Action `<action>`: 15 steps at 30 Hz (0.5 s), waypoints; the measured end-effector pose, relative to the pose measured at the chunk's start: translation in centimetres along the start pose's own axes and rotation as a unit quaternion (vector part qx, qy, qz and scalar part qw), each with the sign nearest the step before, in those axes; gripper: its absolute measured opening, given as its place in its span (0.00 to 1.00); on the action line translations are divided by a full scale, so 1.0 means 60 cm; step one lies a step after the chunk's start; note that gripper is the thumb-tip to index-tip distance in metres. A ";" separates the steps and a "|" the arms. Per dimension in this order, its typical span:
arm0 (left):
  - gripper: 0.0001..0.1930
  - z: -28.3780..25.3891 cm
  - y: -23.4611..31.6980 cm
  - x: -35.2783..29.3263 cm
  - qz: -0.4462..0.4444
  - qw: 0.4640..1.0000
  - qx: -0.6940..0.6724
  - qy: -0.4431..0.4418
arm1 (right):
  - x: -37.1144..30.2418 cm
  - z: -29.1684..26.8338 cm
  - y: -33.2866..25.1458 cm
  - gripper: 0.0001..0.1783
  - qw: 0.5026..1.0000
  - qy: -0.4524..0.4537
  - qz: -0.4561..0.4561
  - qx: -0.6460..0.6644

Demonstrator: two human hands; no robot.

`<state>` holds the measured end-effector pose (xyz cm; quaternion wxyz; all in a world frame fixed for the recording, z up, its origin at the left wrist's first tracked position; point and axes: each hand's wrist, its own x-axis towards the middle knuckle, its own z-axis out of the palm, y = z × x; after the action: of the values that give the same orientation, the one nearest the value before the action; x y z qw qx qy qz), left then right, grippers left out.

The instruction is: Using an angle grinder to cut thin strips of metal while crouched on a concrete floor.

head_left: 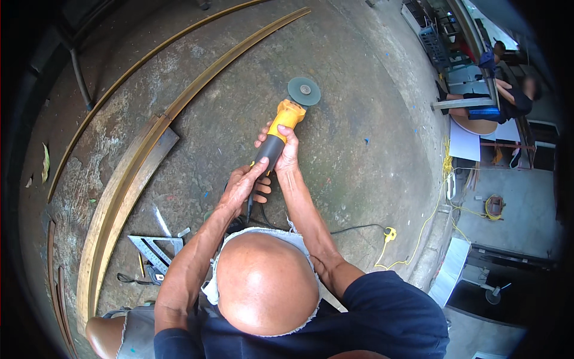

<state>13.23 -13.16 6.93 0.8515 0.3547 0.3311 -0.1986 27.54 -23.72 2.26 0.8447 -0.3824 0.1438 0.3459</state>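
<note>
An angle grinder (274,143) with a yellow and dark grey body is in both my hands, above the concrete floor. Its flat greenish-grey disc (297,85) is at the far end, apart from any workpiece. My left hand (242,184) is closed around the rear of the grinder, where the black cord comes out. Farther forward, my right hand (288,152) wraps the body from the right, its thumb near the yellow part. To the left lie long, narrow metal bars (134,157), one resting along a flat wooden-looking board (156,152).
A metal speed square (152,251), a pencil (141,265) and a tape measure (156,275) lie left of my arm. The black cord meets a yellow extension socket (390,233) on the right. Another person (517,99) sits at the far right. My bent knee (269,284) is below my hands.
</note>
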 end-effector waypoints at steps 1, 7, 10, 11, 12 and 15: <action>0.35 0.004 -0.001 0.008 -0.002 1.000 0.005 -0.002 | -0.001 -0.006 -0.003 0.24 1.000 0.002 0.003 0.004; 0.28 0.023 -0.019 0.036 0.030 0.999 0.026 -0.002 | -0.003 -0.050 -0.017 0.24 1.000 0.004 0.005 0.013; 0.26 0.021 -0.030 0.044 0.043 0.998 0.037 0.033 | 0.001 -0.062 -0.005 0.24 0.999 -0.007 0.027 0.015; 0.26 0.019 -0.035 0.046 0.047 0.997 0.034 0.041 | 0.005 -0.065 0.000 0.24 0.999 0.000 0.037 0.009; 0.26 0.022 -0.043 0.049 0.048 0.997 0.032 0.043 | 0.003 -0.073 -0.003 0.24 0.999 0.012 0.044 0.001; 0.27 0.026 -0.048 0.060 0.065 0.988 0.120 0.067 | -0.011 -0.080 -0.020 0.25 0.997 0.034 0.055 -0.045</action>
<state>14.76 -16.64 3.86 0.7896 0.4878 0.3377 -0.1569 27.97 -28.18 0.06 0.8009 -0.4227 0.1775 0.3851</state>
